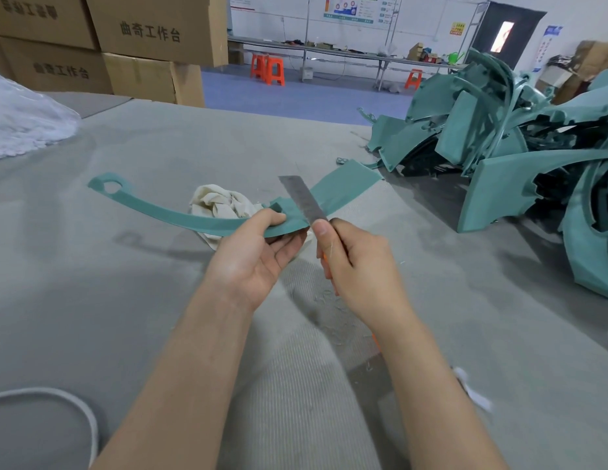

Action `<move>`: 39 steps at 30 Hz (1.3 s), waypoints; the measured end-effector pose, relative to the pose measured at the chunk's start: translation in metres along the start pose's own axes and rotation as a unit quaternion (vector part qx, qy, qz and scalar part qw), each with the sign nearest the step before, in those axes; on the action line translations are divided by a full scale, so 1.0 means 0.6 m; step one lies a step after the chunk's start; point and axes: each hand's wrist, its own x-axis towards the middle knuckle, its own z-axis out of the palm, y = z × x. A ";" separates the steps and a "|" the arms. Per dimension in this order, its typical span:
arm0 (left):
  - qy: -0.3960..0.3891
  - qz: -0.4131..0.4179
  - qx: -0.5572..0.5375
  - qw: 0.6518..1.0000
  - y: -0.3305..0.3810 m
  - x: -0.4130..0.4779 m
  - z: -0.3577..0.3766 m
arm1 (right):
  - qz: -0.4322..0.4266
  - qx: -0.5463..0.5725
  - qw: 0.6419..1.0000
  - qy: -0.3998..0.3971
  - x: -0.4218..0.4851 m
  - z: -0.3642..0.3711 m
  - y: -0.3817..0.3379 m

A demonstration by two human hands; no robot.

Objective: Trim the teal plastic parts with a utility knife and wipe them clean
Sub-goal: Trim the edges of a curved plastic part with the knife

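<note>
A long curved teal plastic part [180, 216] with a loop at its far left end is held above the grey table. My left hand [258, 252] grips it near its middle, thumb on top and fingers beneath. My right hand [353, 266] grips the orange handle of a utility knife [302, 198]. Its long grey blade lies across the part's wide right end, with my thumb pressed at the blade's base. A crumpled cream cloth [221, 203] lies on the table just behind the part.
A big pile of teal plastic parts [499, 137] fills the table's right side. Cardboard boxes [102, 45] are stacked at the back left, beside a clear plastic bag [21, 127]. A white cord [75, 412] loops at the near left. Small shavings [333, 307] lie on the grey table [126, 300].
</note>
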 end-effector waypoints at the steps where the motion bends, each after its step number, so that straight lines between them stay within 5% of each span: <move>1: -0.003 -0.003 -0.002 1.000 -0.001 0.000 0.000 | 0.002 0.004 1.000 0.000 0.000 0.000 0.001; 27: -0.052 -0.080 0.053 0.994 -0.018 -0.007 0.018 | -0.042 -0.003 0.999 -0.035 -0.003 0.008 -0.009; 34: 0.033 0.029 0.094 0.995 -0.028 0.001 0.017 | 0.104 0.185 0.967 0.138 0.006 -0.033 -0.013; 37: -0.039 0.105 0.217 0.970 -0.035 -0.003 0.013 | 0.134 0.213 0.957 0.144 0.009 -0.039 -0.011; 39: -0.165 0.131 0.302 0.930 -0.029 -0.006 0.001 | 0.156 0.235 0.946 0.157 0.010 -0.044 -0.007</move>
